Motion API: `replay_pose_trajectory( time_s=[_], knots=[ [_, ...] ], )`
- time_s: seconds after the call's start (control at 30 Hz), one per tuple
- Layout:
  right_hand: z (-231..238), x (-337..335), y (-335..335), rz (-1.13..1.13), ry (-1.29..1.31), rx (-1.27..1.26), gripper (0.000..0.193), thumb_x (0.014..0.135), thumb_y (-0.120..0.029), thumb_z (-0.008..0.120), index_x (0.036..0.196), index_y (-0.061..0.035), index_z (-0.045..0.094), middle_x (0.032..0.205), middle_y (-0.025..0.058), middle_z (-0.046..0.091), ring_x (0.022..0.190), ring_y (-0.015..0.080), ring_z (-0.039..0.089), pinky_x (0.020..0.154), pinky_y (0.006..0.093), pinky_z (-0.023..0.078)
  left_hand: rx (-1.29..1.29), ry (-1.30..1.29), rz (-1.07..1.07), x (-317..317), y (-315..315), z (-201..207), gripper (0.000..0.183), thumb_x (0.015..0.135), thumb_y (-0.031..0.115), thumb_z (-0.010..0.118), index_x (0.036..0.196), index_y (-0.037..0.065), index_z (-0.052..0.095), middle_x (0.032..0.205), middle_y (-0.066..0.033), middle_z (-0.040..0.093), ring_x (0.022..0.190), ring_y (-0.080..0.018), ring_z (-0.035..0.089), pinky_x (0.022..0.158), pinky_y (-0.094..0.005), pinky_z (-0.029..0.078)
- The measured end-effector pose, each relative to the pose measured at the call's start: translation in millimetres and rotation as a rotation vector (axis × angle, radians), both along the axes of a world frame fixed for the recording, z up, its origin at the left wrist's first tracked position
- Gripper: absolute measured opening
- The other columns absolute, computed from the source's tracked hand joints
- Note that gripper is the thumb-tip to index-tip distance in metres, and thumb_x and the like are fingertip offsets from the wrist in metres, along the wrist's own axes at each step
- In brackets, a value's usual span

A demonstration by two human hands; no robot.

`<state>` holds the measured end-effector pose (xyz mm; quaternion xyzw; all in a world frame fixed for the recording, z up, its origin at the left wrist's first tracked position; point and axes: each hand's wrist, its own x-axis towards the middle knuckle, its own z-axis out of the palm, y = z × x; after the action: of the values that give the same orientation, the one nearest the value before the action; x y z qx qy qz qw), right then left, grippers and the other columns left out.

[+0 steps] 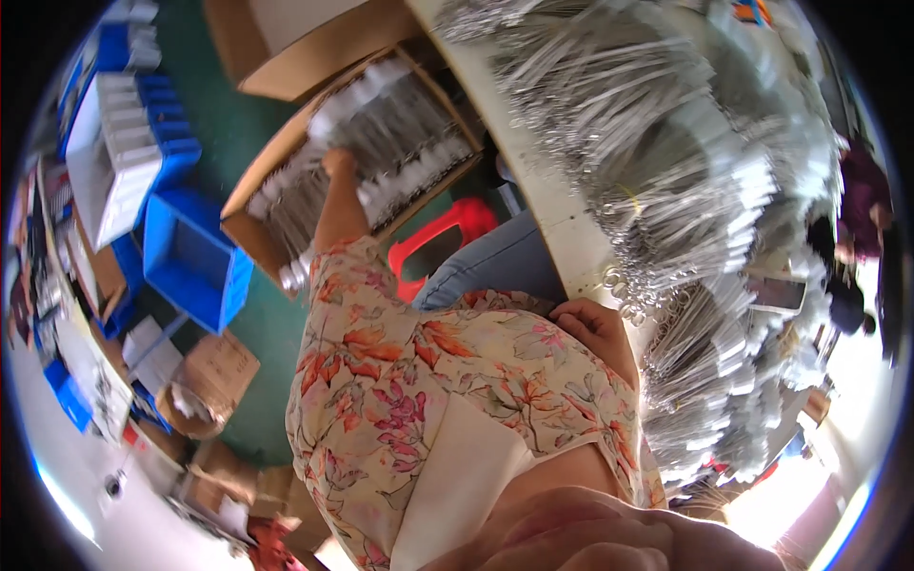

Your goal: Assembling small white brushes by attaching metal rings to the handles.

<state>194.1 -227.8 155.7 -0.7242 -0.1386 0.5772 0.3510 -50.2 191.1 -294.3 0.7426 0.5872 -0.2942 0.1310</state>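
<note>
My left hand (340,163) reaches into an open cardboard box (249,233) on the left. It is closed, its fingers curled down among rows of thin silvery strips (386,119) with whitish ends; what they grip is too small to make out. My right hand (592,322) lies close to my body by the edge of the table (562,224). Its fingers are loosely curled, with nothing visible in them. Beside that hand, metal rings (628,295) lie at the ends of strips heaped in large bundles (657,143) across the table.
A red plastic stool (440,233) stands between the box and my jeans-clad leg (495,266). Blue bins (195,262) and a brown carton (214,376) are on the green floor at left. A phone-like flat object (776,292) lies on the bundles. People (862,205) are at far right.
</note>
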Motion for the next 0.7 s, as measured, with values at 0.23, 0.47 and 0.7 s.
replay_pose_trajectory(
  time_s=[0.23,0.47,0.7],
  knots=[
    [-22.5,17.3,-18.5,0.124,-0.035,0.177,0.02,0.086,-0.018,0.057,0.098,-0.0024,0.062,0.087,0.0072,0.065,0.079,0.0129,0.059,0.072,0.0274,0.046,0.212,-0.325,-0.415,30.1,-24.2,58.4,0.025,0.081,0.028,0.056,0.095,0.01,0.065,0.101,-0.0092,0.062,0.088,-0.0201,0.06,0.067,-0.0345,0.049],
    [4.1,20.7,-61.9,0.004,0.06,0.506,0.022,0.09,-0.017,0.053,0.101,-0.0004,0.061,0.088,0.0063,0.065,0.078,0.0113,0.058,0.07,0.0253,0.046,0.64,-0.58,-0.137,-35.6,56.1,215.1,0.023,0.087,0.026,0.051,0.09,0.006,0.064,0.083,-0.0097,0.064,0.069,-0.0152,0.059,0.052,-0.0303,0.044],
    [59.8,66.2,-149.5,-0.338,-0.092,0.757,0.018,0.085,-0.008,0.057,0.1,0.0018,0.061,0.094,0.0116,0.063,0.082,0.0167,0.062,0.075,0.0268,0.054,0.397,-1.649,-0.084,213.9,-62.3,490.4,0.027,0.092,0.02,0.049,0.111,0.003,0.058,0.093,-0.0096,0.063,0.056,-0.0063,0.041,0.049,-0.0186,0.035]
  ],
)
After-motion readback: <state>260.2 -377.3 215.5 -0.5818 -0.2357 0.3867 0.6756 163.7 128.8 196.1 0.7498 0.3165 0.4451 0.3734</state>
